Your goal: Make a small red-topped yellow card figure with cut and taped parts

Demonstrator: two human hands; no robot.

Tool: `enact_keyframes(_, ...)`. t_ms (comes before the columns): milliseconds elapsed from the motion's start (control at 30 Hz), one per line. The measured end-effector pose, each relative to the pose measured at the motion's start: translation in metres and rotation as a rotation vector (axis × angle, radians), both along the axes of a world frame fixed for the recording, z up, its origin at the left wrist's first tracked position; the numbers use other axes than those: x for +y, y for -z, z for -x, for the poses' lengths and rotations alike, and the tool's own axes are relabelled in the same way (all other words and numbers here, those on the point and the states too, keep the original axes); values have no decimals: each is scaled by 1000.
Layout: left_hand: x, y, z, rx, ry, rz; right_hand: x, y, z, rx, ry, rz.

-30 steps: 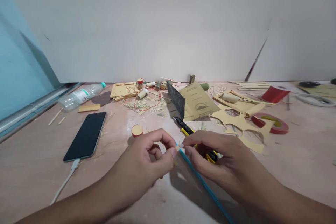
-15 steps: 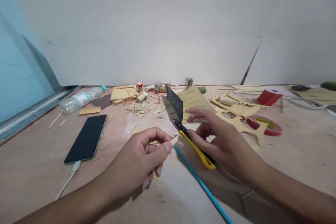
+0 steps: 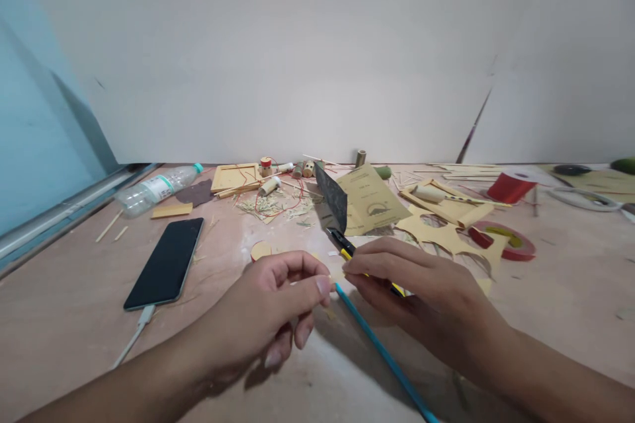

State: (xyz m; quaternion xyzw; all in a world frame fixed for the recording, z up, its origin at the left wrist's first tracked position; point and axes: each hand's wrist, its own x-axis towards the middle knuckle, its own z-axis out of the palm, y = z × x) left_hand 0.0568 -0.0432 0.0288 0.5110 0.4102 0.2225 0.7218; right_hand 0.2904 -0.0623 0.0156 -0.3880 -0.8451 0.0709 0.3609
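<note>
My left hand is closed in a pinch, with a small pale yellow sliver at its thumb and fingertip. From the other side my right hand reaches the sliver's far end, its fingers pressed together; part of the sliver is hidden by the fingertips. Under the right hand lies a yellow and black utility knife on the table, mostly covered. A thin blue rod runs from just below the fingertips towards the front edge. Behind the left hand is a round pale disc.
A phone on a cable and a plastic bottle lie at the left. Folded sandpaper, a sheet with round cutouts, a red tape roll and a red ribbon spool are beyond the hands. Wood shavings are scattered behind.
My right hand has moved left and down over the knife, and its spread fingers have closed at the sliver. The left hand still pinches the sliver, now held lower.
</note>
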Motion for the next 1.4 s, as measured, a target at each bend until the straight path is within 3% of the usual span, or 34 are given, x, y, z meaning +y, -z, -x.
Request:
enact_keyframes(167,3,-22,7,111,-98,-94,-2,-8,-1,61,24,111)
enact_keyframes(233,5,-36,14,250,-203,-343,-1,-11,-1,87,52,152)
enact_keyframes(300,9,-47,21,470,-350,-736,-1,-12,0,117,85,204)
enact_keyframes(333,12,-50,24,577,-360,-884,0,-12,1,130,100,232)
enact_keyframes(467,24,-45,37,781,-89,-1113,2,-10,7,159,151,346)
enact_keyframes(567,29,-33,45,846,65,-1023,3,-9,9,182,162,401)
enact_keyframes(700,27,-28,53,886,141,-877,4,-10,8,181,165,439)
enact_keyframes(900,28,-28,57,811,239,-945,2,-9,7,176,161,437)
enact_keyframes(1067,32,-26,55,793,165,-976,3,-10,8,199,163,447)
enact_keyframes(1133,31,-28,53,742,94,-940,4,-10,9,248,149,518)
enact_keyframes(1300,23,-36,38,471,24,-562,4,-7,9,475,1,864)
enact_keyframes(1400,19,-35,30,329,46,-467,4,-8,9,545,-31,958)
